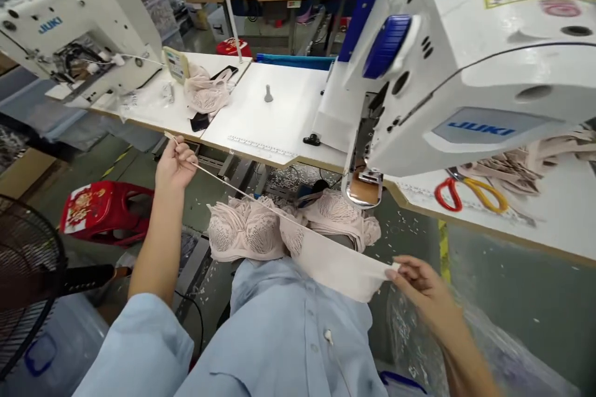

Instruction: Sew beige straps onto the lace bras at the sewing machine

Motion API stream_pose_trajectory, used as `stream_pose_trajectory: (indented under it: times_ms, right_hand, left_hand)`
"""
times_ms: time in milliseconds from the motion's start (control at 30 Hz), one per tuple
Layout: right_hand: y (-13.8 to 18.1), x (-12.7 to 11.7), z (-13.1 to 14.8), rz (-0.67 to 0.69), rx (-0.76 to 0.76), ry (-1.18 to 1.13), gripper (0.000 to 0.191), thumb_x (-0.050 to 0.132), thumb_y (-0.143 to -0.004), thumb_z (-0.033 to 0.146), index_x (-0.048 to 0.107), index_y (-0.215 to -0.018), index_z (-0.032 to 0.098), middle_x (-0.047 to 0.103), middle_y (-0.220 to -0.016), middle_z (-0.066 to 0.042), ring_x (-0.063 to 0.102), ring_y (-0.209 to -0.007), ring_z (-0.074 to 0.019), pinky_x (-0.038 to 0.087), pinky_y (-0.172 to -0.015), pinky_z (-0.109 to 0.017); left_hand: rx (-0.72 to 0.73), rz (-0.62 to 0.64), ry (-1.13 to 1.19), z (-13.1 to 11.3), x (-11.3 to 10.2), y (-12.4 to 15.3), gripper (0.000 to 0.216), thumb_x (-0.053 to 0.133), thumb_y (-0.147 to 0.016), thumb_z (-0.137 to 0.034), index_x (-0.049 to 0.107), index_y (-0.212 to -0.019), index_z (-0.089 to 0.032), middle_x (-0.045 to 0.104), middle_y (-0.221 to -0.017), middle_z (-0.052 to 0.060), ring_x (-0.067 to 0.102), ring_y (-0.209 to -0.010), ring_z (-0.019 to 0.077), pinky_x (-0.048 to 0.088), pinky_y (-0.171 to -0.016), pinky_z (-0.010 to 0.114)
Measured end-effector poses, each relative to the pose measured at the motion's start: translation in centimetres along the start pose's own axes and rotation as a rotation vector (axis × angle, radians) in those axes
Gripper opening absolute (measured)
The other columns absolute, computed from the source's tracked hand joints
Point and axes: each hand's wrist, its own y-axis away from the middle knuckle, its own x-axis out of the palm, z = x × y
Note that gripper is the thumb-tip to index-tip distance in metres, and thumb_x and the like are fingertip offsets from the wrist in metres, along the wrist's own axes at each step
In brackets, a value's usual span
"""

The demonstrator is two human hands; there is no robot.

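Observation:
My left hand point(176, 162) is raised and closed around the end of a thin pale strap point(233, 188), pulled taut. The strap runs down to a pale pink lace bra point(261, 232) lying over my lap. My right hand point(414, 279) pinches the edge of the bra's plain wing panel point(339, 267), stretched out to the right. A second pink bra piece point(342, 214) lies just behind, under the head of the white Juki sewing machine point(465, 74).
The white sewing table point(274, 118) holds a small grey post and a ruler strip. Red and yellow scissors point(470, 193) lie by a pile of pink straps at right. Another Juki machine point(79, 31) stands at left, with a red stool point(100, 208) and a black fan point(23, 279) below.

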Motion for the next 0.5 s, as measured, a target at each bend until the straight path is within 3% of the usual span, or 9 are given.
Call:
stream_pose_trajectory:
  times_ms: [67, 133, 167, 233, 333, 400, 500]
  right_hand:
    - [-0.4, 1.2, -0.2, -0.322, -0.026, -0.145, 0.051, 0.079, -0.067, 0.05, 0.054, -0.103, 0.023, 0.064, -0.078, 0.001, 0.061, -0.069, -0.0152, 0.05, -0.063, -0.025]
    - [-0.8, 3.0, 0.4, -0.481, -0.104, -0.133, 0.043, 0.076, -0.073, 0.046, 0.053, -0.101, 0.023, 0.061, -0.08, 0.001, 0.059, -0.068, -0.0138, 0.049, -0.063, -0.024]
    - [-1.1, 4.0, 1.0, -0.441, -0.153, -0.072, 0.034, 0.071, -0.078, 0.044, 0.055, -0.098, 0.022, 0.061, -0.081, 0.0, 0.058, -0.068, -0.0145, 0.048, -0.062, -0.026]
    - [-1.5, 6.1, 2.7, -0.198, -0.242, 0.07, 0.024, 0.061, -0.086, 0.044, 0.06, -0.09, 0.021, 0.064, -0.083, -0.005, 0.06, -0.07, -0.0181, 0.049, -0.063, -0.03]
    - [-2.1, 8.4, 5.7, 0.102, -0.303, 0.144, 0.022, 0.058, -0.088, 0.043, 0.068, -0.087, 0.024, 0.07, -0.086, -0.007, 0.065, -0.074, -0.0218, 0.052, -0.068, -0.034]
    - [-2.4, 8.8, 7.6, 0.204, -0.287, 0.14, 0.022, 0.056, -0.09, 0.044, 0.07, -0.094, 0.028, 0.072, -0.09, -0.006, 0.066, -0.075, -0.0209, 0.053, -0.069, -0.032]
    - [-2.8, 8.1, 9.9, 0.326, -0.203, 0.068, 0.029, 0.046, -0.094, 0.046, 0.067, -0.105, 0.028, 0.071, -0.097, -0.007, 0.067, -0.082, -0.0206, 0.053, -0.073, -0.031]
  left_hand:
    - [-0.042, 0.035, -0.127, 2.1, 0.0, 1.6, 0.036, 0.031, -0.105, -0.037, 0.052, -0.083, -0.018, 0.032, -0.045, -0.012, 0.028, -0.032, 0.0035, 0.025, -0.037, 0.016]
    - [-0.148, 0.114, -0.262, 5.7, 0.9, 3.8, 0.028, 0.049, -0.098, -0.04, 0.052, -0.08, -0.019, 0.025, -0.042, -0.013, 0.021, -0.031, 0.0043, 0.02, -0.035, 0.016]
    - [-0.199, 0.15, -0.293, 7.8, 1.6, 5.1, 0.026, 0.059, -0.092, -0.039, 0.053, -0.078, -0.018, 0.027, -0.042, -0.013, 0.022, -0.032, 0.0045, 0.019, -0.035, 0.017]
    - [-0.301, 0.241, -0.356, 12.2, 3.4, 7.8, 0.026, 0.07, -0.082, -0.035, 0.054, -0.072, -0.016, 0.032, -0.043, -0.011, 0.025, -0.035, 0.0046, 0.019, -0.036, 0.018]
    - [-0.391, 0.361, -0.427, 17.3, 5.8, 11.3, 0.031, 0.076, -0.074, -0.038, 0.056, -0.07, -0.015, 0.033, -0.044, -0.011, 0.022, -0.038, 0.0034, 0.016, -0.039, 0.018]
    - [-0.426, 0.412, -0.47, 19.0, 6.9, 12.7, 0.031, 0.076, -0.073, -0.04, 0.059, -0.071, -0.014, 0.033, -0.046, -0.011, 0.021, -0.04, 0.0031, 0.015, -0.04, 0.018]
    - [-0.404, 0.492, -0.66, 19.8, 7.9, 13.3, 0.029, 0.069, -0.079, -0.041, 0.062, -0.075, -0.013, 0.044, -0.053, -0.007, 0.033, -0.045, 0.0052, 0.023, -0.044, 0.019]
